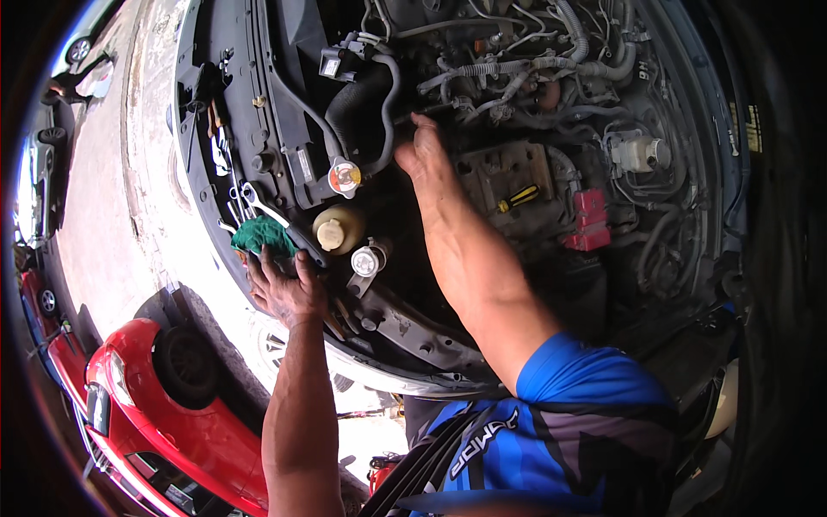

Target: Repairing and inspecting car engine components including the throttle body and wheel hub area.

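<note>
My left hand (291, 289) rests at the front edge of an open engine bay. Its fingers are spread, and their tips touch a bunched green cloth (263, 234). Beside the cloth lie several wrenches, among them a silver combination wrench (265, 203). My right hand (420, 151) reaches deep into the bay, next to a black hose (392, 103). Most of its fingers are hidden, so any grip there cannot be made out. Between my two hands are a radiator cap (344, 176) and a cream reservoir with a pale cap (331, 234).
A yellow-and-black screwdriver (519, 199) lies on a worn metal tray (500, 168). Right of it sit a red plastic cover (589, 220) and a white fluid reservoir (639, 154). Pliers (220, 146) lie along the front panel. A red car (181, 414) stands at the lower left.
</note>
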Available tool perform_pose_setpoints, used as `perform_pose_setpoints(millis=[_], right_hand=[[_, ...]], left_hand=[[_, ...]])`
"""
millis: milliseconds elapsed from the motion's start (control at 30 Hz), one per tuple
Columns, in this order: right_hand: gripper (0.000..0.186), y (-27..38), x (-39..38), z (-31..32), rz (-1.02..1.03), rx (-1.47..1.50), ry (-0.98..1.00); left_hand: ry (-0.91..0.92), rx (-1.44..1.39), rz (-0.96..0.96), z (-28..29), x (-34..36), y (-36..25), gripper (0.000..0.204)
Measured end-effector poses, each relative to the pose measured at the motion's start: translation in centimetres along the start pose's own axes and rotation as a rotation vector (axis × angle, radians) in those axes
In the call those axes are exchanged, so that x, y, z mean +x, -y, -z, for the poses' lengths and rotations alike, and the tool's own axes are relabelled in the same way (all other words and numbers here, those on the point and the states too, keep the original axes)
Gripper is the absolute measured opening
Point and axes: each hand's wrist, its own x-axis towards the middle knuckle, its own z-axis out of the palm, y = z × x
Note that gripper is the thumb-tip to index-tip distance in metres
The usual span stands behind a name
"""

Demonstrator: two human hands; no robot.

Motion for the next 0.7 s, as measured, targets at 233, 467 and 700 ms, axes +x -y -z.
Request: perform_pose_setpoints(millis=[233,467,700], right_hand=[[0.035,-0.6,0.6,-0.4,0.130,-0.090,0.043],[0.038,-0.5,0.8,-0.1,0.071,-0.028,0.140],[0.039,-0.4,0.1,-0.2,0.019,-0.022,0.087]], left_hand=[[0.001,0.024,-0.014,0.1,0.0,0.0,0.076],[0.005,0.008,-0.016,0.2,0.0,0.1,0.078],[0.010,0.002,-0.008,0.1,0.0,0.1,0.078]])
